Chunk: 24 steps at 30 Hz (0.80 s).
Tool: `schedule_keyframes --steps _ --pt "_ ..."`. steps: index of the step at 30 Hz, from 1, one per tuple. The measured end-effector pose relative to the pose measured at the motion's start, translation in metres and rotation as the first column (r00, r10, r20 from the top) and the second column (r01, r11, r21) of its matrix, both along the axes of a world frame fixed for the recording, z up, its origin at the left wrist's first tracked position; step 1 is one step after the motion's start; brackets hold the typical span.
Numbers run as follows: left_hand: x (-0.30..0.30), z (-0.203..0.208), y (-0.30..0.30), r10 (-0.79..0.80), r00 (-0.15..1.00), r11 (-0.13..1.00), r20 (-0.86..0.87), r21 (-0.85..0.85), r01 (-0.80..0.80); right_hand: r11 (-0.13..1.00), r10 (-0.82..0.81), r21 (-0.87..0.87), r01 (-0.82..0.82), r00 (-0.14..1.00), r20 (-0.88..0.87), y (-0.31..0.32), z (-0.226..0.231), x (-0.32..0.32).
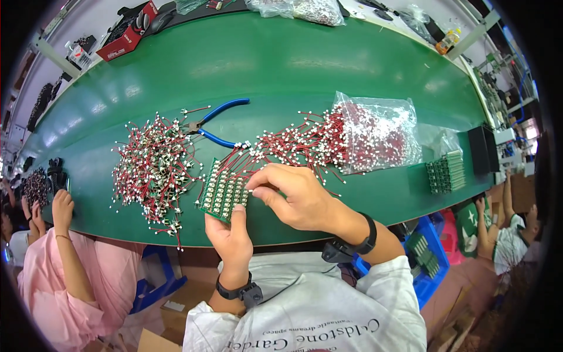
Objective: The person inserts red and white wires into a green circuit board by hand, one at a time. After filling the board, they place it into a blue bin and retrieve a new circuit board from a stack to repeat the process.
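Note:
My left hand (231, 239) grips the lower edge of a green circuit board panel (220, 190), its thumb on top. Rows of small white connectors cover the panel, and red wires stand from its far edge. At the panel's right side, my right hand (296, 196) has thumb and index finger pinched together; whatever is between the fingertips is too small to make out. Just beyond both hands, loose red wires with white plugs (287, 146) trail out of a clear plastic bag (381, 138). A heap of wired small boards (155, 170) lies left of the panel.
Blue-handled cutting pliers (220, 141) lie between heap and bag. Stacked green boards (446, 173) and a black box (482, 151) stand at the right. A blue crate (431, 278) holds boards below the table edge. A person in pink (76, 276) sits at the left.

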<state>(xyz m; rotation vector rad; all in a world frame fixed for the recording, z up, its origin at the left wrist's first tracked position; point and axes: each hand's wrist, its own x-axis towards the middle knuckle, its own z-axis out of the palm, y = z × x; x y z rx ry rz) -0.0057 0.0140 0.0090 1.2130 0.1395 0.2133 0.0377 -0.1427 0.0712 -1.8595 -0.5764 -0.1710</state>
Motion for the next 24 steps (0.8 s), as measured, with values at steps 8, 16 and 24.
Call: schedule_keyframes --steps 8,16,24 --pt "0.004 0.002 -0.010 0.048 0.999 0.989 0.022 0.138 -0.051 0.989 -0.065 -0.101 0.104 0.942 0.330 0.009 -0.016 -0.006" --pt "-0.007 0.007 -0.019 -0.030 0.998 0.984 0.054 0.175 0.020 0.987 -0.140 -0.051 0.150 0.976 0.170 0.012 -0.034 0.000" --pt "-0.011 0.008 -0.014 -0.082 0.995 0.981 0.050 0.181 0.072 0.993 -0.112 -0.023 0.119 0.973 0.200 0.014 -0.038 -0.002"
